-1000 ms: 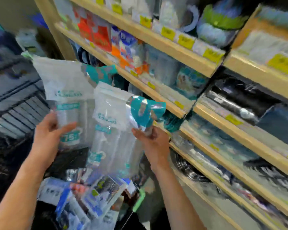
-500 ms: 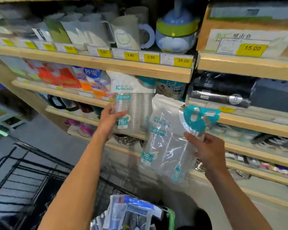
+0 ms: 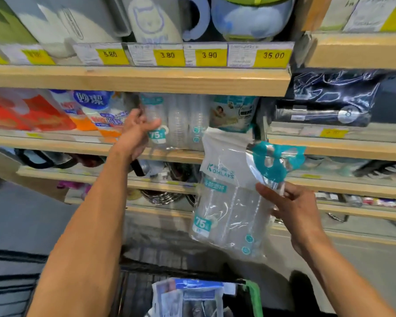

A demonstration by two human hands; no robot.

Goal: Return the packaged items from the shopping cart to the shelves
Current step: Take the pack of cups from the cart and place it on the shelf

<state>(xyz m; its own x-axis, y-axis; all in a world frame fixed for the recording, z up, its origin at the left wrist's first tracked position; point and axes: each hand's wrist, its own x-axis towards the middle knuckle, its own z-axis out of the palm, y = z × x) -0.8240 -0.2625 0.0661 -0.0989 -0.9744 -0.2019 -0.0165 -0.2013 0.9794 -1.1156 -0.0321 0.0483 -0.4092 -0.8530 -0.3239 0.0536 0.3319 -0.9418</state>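
Left hand point(image 3: 136, 131) grips cup pack point(image 3: 176, 122) on shelf point(image 3: 169, 154). Right hand point(image 3: 293, 207) pinches second pack point(image 3: 226, 202). Risk: slick bag slips, or shelved pack topples off the edge on release.

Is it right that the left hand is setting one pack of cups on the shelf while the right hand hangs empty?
Not quite. The head view shows the right hand is not empty: it grips a second pack of cups below the shelf. The rest holds: the left hand is setting one pack of cups on the shelf.
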